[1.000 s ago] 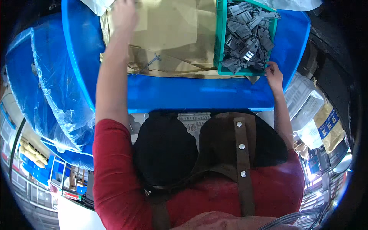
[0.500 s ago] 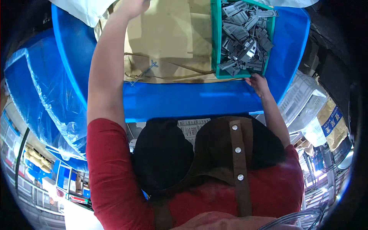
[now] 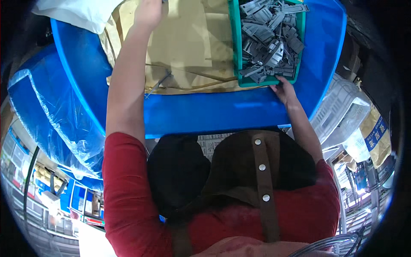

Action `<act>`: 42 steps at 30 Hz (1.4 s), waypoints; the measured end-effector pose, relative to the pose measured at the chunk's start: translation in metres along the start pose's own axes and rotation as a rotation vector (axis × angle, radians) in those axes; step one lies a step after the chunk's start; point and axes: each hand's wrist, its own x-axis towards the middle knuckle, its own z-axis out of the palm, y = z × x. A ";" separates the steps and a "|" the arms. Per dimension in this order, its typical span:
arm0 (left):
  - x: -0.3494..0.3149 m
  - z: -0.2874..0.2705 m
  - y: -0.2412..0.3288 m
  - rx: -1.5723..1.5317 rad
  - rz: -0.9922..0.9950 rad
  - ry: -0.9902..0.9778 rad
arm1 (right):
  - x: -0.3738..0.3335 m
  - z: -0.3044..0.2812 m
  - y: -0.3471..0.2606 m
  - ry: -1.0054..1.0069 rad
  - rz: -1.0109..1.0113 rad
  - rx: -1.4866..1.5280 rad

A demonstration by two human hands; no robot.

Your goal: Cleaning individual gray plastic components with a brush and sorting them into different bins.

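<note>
Over 1 second, my right hand (image 3: 284, 90) has moved from the corner of the green plastic crate (image 3: 236, 45) to its near wall, bent fingers touching. Angular grey parts (image 3: 267, 47) lie jumbled inside, just beyond them. Creased brown paper (image 3: 184, 47) lies near my left hand (image 3: 148, 15); I can't tell either grip.

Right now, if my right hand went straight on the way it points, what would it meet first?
Most likely the near wall of the green bin; the right hand seems to touch it there, though depth is unclear.
</note>
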 end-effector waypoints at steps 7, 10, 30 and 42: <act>-0.039 -0.011 0.093 -0.637 -0.003 -0.299 | 0.053 -0.048 0.006 -0.125 0.140 0.093; -0.043 -0.021 0.159 -0.635 0.260 -0.325 | 0.016 -0.015 0.000 -0.082 0.061 0.098; -0.062 0.036 -0.003 -0.364 -0.251 -0.029 | 0.018 -0.005 -0.016 -0.226 -0.183 -0.357; -0.105 -0.163 0.151 -0.360 0.142 -0.017 | -0.099 0.058 -0.055 -0.403 -0.501 -0.402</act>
